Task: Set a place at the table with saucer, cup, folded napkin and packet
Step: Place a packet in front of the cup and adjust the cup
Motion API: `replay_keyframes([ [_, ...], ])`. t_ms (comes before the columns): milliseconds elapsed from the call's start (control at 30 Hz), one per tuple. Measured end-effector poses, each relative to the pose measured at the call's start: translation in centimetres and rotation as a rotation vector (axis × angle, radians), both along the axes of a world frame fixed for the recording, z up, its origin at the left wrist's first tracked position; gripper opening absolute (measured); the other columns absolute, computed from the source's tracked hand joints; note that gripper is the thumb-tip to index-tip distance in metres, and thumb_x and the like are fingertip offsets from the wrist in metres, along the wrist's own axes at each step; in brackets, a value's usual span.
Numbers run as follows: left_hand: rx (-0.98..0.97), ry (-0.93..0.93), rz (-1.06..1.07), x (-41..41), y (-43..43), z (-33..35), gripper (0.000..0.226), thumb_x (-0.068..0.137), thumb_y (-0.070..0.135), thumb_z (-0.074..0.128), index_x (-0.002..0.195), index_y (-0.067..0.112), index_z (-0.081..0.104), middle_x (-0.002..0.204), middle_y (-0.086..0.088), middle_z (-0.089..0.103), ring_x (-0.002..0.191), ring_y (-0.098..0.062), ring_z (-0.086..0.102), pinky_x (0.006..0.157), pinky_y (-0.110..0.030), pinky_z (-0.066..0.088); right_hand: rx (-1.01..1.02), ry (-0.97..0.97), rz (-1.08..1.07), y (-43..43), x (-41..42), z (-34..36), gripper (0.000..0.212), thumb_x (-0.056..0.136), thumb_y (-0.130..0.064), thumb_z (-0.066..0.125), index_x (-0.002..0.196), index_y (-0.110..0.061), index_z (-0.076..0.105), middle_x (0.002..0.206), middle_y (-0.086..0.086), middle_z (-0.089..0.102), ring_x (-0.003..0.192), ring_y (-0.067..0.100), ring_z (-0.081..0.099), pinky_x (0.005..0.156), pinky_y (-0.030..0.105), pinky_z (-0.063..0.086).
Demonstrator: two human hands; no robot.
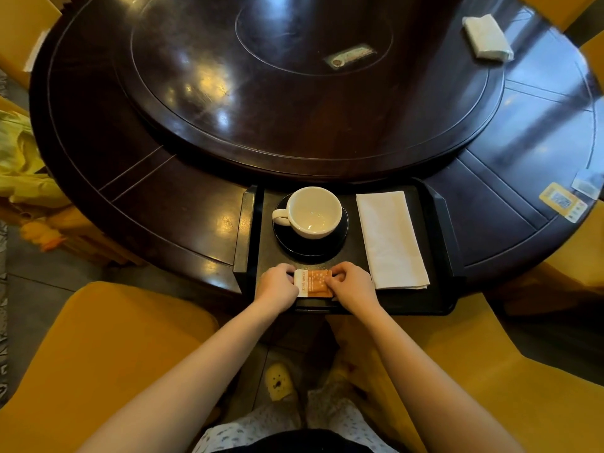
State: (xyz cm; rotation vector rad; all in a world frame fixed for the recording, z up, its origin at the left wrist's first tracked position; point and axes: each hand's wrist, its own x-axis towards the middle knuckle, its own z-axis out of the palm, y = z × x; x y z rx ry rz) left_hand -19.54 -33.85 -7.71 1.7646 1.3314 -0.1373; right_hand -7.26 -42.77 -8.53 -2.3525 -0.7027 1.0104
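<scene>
A tissue pack (487, 37) lies on the dark round table (170, 191), far right.

A white cup (311, 212), empty and upright, sits on a dark round saucer (310, 245), its handle pointing left. Just right of the saucer lies a white napkin (390, 238), folded into a long flat rectangle. In front of the saucer lies a small orange packet (313, 283) with a white left end, flat, pinched at both short ends by fingers.
</scene>
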Motion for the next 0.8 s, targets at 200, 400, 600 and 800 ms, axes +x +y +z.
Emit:
replay_keyframes([
  [200, 0.021, -0.025, -0.005, -0.4, 0.0, 0.6, 0.049, 0.085, 0.004, 0.06, 0.131, 0.015, 0.048, 0.116, -0.005, 0.06, 0.104, -0.019, 0.057, 0.073, -0.025, 0.048, 0.069, 0.045, -0.057, -0.7, 0.0, 0.4, 0.025, 0.091, -0.023, 0.058, 0.115, -0.015, 0.056, 0.091, -0.002, 0.062, 0.084, 0.013, 0.063, 0.077, 0.031, 0.056],
  [400, -0.018, -0.264, 0.066, 2.9, -1.4, 3.0, 0.045, 0.085, -0.001, 0.054, 0.126, 0.018, 0.055, 0.1, 0.006, 0.054, 0.098, -0.014, 0.056, 0.083, -0.03, 0.052, 0.111, -0.263, -0.279, -3.7, 6.4, 2.2, 0.03, 0.094, -0.018, 0.051, 0.123, -0.011, 0.054, 0.113, 0.006, 0.06, 0.092, 0.012, 0.056, 0.073, 0.023, 0.047],
  [600, -0.037, -0.235, -0.136, 10.7, -5.6, 3.4, 0.061, 0.084, -0.001, 0.055, 0.139, 0.018, 0.041, 0.14, -0.011, 0.042, 0.124, -0.028, 0.046, 0.099, -0.035, 0.043, -0.147, -0.451, -0.218, -5.7, 9.8, 2.3, 0.033, 0.094, -0.007, 0.042, 0.126, -0.007, 0.05, 0.125, 0.015, 0.051, 0.109, 0.03, 0.05, 0.086, 0.043, 0.05],
  [800, -0.039, -0.058, -0.151, 12.9, -8.3, 2.5, 0.064, 0.085, 0.0, 0.055, 0.142, 0.011, 0.029, 0.142, -0.012, 0.03, 0.128, -0.031, 0.039, 0.104, -0.037, 0.042, -0.129, -0.346, -0.209, -7.2, 9.5, 1.1, 0.029, 0.093, -0.003, 0.042, 0.121, -0.008, 0.05, 0.122, 0.013, 0.049, 0.104, 0.029, 0.052, 0.081, 0.04, 0.051],
])
